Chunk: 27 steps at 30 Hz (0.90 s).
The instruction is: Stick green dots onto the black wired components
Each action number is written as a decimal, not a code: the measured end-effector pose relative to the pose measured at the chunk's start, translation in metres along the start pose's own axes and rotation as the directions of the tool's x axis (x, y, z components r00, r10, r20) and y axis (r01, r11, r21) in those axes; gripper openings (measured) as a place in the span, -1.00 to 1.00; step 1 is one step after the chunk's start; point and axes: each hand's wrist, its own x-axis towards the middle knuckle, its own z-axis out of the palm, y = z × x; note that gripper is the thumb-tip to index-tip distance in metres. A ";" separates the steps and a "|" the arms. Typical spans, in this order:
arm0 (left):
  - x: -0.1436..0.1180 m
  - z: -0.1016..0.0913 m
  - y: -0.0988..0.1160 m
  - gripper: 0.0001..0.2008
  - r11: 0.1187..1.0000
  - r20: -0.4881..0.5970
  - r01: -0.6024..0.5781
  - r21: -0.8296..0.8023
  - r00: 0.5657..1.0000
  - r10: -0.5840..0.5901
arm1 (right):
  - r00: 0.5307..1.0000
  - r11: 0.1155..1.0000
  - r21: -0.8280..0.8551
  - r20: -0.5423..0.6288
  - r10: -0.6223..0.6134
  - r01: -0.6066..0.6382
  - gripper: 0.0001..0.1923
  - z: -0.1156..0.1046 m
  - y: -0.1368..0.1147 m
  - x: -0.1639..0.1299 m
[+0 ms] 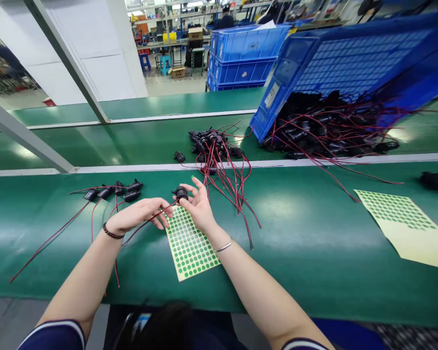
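My right hand holds a small black round socket part with red and black wires, just above a yellow sheet of green round stickers. My left hand pinches the wires of that same part a little to the left. Both hands hover over the green belt, at the sheet's top edge.
Several wired black parts lie in a row to the left. A loose pile of them sits behind my hands. A tipped blue crate spills more parts at the right. A second sticker sheet lies far right.
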 end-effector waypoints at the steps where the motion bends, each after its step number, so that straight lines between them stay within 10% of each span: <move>1: 0.001 0.003 -0.009 -0.46 0.999 -0.100 0.032 -0.036 0.994 -0.036 | 0.996 0.986 -0.140 0.015 -0.090 0.092 -0.12 0.000 0.003 -0.002; 5: 0.015 0.023 -0.040 -0.52 0.997 -0.468 -0.002 0.077 0.883 0.038 | 0.914 0.687 -0.608 0.203 -0.350 0.398 -0.15 -0.002 0.015 -0.012; 8: 0.022 0.032 -0.051 -0.55 0.998 -0.492 -0.058 0.035 0.868 0.068 | 0.845 0.533 -0.656 0.384 -0.373 0.533 -0.11 -0.002 0.016 -0.018; 11: 0.021 0.030 -0.054 -0.61 0.965 -0.459 -0.169 -0.202 0.886 0.060 | 0.817 0.578 -0.578 0.413 -0.402 0.576 -0.04 0.001 0.009 -0.022; 18: 0.019 0.028 -0.064 -0.60 0.952 -0.441 -0.223 -0.211 0.891 0.111 | 0.985 0.905 -0.389 0.068 -0.159 0.173 -0.82 0.005 -0.002 -0.017; 27: 0.022 0.025 -0.078 -0.63 0.968 -0.434 -0.174 0.180 0.869 0.237 | 0.946 0.956 -0.044 0.137 0.294 -0.290 -0.67 0.008 -0.004 -0.013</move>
